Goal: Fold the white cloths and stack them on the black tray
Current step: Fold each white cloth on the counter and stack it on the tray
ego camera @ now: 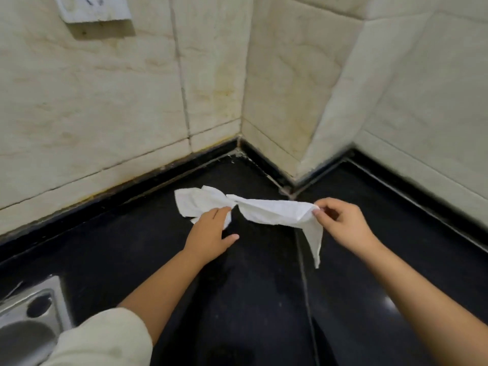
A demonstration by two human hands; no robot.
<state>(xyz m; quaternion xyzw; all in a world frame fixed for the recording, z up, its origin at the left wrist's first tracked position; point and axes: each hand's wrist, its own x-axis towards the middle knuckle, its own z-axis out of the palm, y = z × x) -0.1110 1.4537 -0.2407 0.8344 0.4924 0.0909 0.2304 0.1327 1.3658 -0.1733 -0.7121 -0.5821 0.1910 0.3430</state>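
Over the black counter (237, 299) corner, the white cloth (266, 210) stretches left-right, left hand (211, 231) gripping its middle, right hand (340, 225) pinching its end.

Left hand (211, 228) and right hand (343, 223) grip a crumpled white cloth (269, 211) near black counter's (132, 247) back corner.

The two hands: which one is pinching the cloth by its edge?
The right hand pinches the white cloth at its edge; the left hand holds the middle.
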